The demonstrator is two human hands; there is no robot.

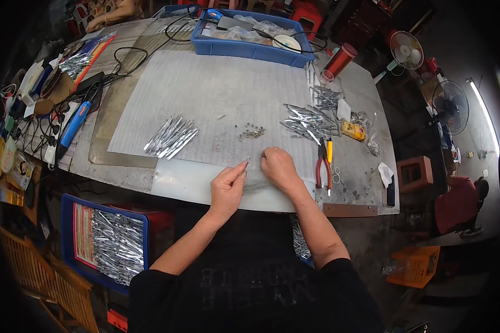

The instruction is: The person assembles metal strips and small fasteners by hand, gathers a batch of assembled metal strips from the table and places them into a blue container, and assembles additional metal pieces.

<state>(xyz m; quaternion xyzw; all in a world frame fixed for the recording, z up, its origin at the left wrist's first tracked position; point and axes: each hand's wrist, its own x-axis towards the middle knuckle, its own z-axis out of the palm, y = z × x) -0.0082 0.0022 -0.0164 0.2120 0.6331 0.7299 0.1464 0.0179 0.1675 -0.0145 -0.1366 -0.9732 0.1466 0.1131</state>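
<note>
My left hand [228,187] is closed in a pinch near the front edge of the table, with a tiny metal piece [248,160] poking out past the fingertips. Close by on its right, my right hand [278,166] has its fingers curled together; whatever they hold, if anything, is hidden. Both hands are over a whitish board [183,178] at the table edge. Beyond them, small round metal parts [252,132] are scattered on a white foam sheet [216,83]. A pile of slim silver metal pieces [172,136] lies to the left, and another silver pile [310,120] to the right.
Pliers [321,164], a yellow-handled tool [329,150] and small scissors [336,175] lie right of my hands. A blue bin [250,50] stands at the back. Cables and a blue tool [76,123] are at left. A blue crate [116,244] of silver pieces sits below left.
</note>
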